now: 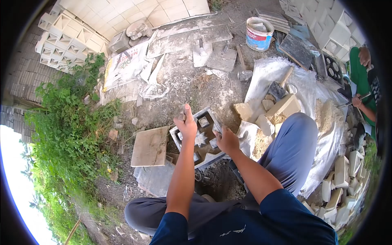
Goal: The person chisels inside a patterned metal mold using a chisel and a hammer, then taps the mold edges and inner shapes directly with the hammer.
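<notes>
A square grey mould (209, 133) with a pale star-shaped centre is lying mid-frame, probably heavy and stiff — best taken by opposite rims. The right hand (227, 141) is curling at its right rim, the left hand (186, 124) hovering over its upper left; I can't tell whether either is gripping. A blue-grey trousered knee (293, 136) is crowding the right, a flat tan board (149, 148) the left; farther off, a white-and-blue plastic bucket (258, 41) is standing upper right.

The left hand (186, 125) hides part of the mould (208, 133); at right, a co-worker (373, 86) is cut off
</notes>
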Demonstrator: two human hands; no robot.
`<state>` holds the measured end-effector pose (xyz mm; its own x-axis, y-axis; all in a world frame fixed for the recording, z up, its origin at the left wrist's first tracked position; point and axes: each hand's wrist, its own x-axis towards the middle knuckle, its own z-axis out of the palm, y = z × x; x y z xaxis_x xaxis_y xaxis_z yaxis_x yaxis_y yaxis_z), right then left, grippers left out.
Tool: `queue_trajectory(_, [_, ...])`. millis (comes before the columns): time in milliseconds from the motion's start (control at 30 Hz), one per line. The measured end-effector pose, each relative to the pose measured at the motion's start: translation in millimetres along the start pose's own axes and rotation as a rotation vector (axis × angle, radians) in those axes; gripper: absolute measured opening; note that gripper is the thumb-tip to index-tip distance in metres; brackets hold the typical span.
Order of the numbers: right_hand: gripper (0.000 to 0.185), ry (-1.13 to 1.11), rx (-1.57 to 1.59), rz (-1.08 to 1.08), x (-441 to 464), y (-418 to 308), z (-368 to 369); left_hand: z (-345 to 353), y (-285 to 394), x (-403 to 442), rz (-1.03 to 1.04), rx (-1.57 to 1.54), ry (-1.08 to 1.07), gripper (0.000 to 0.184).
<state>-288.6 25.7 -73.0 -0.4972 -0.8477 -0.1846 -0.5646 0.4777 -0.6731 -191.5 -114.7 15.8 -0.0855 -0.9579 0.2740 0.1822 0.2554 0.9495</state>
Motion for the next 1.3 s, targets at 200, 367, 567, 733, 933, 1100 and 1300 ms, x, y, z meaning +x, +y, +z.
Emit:
queue_trajectory(200, [0.048,-0.043,0.012,0.012,-3,7,2,7,6,-3,-0.002,0.128,-0.057,0.057])
queue_trajectory(367, [0.047,-0.025,0.01,0.0,-8,8,0,-6,14,-9,0.023,-0.062,-0.05,0.055])
queue_trajectory(567, [0.048,0.013,0.002,0.014,-4,2,2,-6,31,-3,0.0,-0.117,0.036,0.058])
queue_trajectory(733, [0.051,-0.001,0.005,-0.01,-5,7,4,-7,-1,-3,-0.075,-0.227,0.115,0.059])
queue_trajectory(933, [0.051,0.031,-0.006,-0.014,-11,13,7,-5,-11,-9,-0.039,-0.212,0.254,0.046])
queue_trajectory(1100, [0.055,0.02,-0.009,-0.019,-6,3,-2,0,47,3,-0.072,-0.281,0.471,0.058])
queue_trajectory(1300, [0.057,0.063,-0.008,-0.019,5,4,2,-7,0,-5,-0.009,-0.357,0.24,0.07])
